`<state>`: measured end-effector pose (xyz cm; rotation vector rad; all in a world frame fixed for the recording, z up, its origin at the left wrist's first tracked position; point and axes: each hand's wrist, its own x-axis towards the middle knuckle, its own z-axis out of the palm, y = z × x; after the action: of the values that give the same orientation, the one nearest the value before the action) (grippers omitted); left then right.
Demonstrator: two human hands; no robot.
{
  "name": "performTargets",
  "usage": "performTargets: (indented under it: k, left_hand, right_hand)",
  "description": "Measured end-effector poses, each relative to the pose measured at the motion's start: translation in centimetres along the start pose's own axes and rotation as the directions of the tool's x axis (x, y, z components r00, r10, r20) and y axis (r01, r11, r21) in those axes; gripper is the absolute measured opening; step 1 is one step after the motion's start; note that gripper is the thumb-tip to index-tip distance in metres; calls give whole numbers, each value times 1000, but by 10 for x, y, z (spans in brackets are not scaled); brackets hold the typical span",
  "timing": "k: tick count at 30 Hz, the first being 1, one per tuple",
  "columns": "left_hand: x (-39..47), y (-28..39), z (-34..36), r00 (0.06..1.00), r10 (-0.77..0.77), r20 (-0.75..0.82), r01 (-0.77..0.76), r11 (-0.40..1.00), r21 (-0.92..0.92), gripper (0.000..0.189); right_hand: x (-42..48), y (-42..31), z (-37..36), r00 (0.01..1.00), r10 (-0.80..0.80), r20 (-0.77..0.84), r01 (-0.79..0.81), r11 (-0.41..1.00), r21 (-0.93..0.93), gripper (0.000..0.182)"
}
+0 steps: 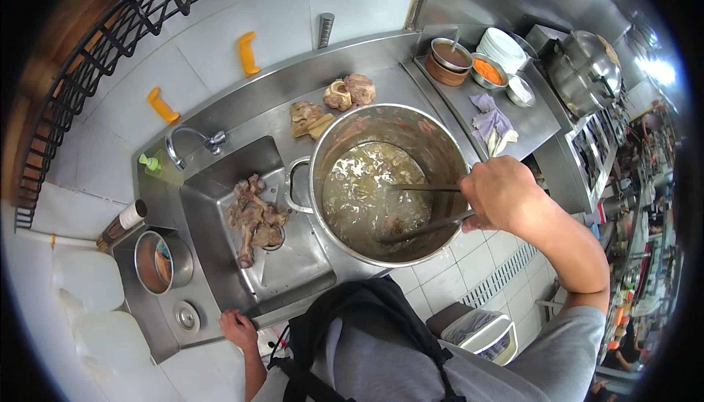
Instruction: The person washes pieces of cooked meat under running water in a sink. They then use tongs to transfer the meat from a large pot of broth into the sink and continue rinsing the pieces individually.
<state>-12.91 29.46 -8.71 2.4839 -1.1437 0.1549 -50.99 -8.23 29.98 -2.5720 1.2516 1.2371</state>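
A pair of metal tongs (430, 227) is gripped in my right hand (503, 196), arms spread, over the rim of a large steel stockpot (440, 143). The lower arm dips into the cloudy, greasy broth (363, 187); whether it touches anything below the surface is hidden. My left hand (238, 327) rests on the front edge of the steel sink (206, 237) and holds nothing. Cooked meaty bones (254, 218) lie in that basin around the drain. Behind the pot, more cooked bone pieces (349, 93) sit on the steel counter (385, 86).
A curved faucet (190, 143) and a green-topped soap bottle (151, 164) stand behind the sink. Left are a steel pot (184, 262) and a drain strainer (186, 317). Right are a purple cloth (489, 119), bowls, stacked plates (501, 49) and a large lidded pot (583, 75). A bin (484, 330) stands below.
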Motion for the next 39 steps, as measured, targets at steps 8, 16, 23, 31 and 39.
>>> performTargets:
  k: [8,16,23,31,39]
  left_hand:
    - [0,6,5,997,-47,-58,49,998,33,7]
    - [-2,6,10,989,-115,-96,119,992,43,9]
    - [-3,4,10,987,-125,-101,131,990,49,11]
    - [-4,9,9,983,-144,-114,149,988,41,12]
    - [-1,10,8,981,-147,-129,152,988,30,11]
  right_hand:
    - [32,-5,21,981,-157,116,170,979,-115,48]
    - [55,20,7,931,-282,231,264,959,107,54]
    - [57,-6,-1,967,-200,155,179,974,138,71]
    - [55,-19,22,939,-340,50,337,939,61,53]
    - [59,-2,31,962,-272,18,269,959,92,58]
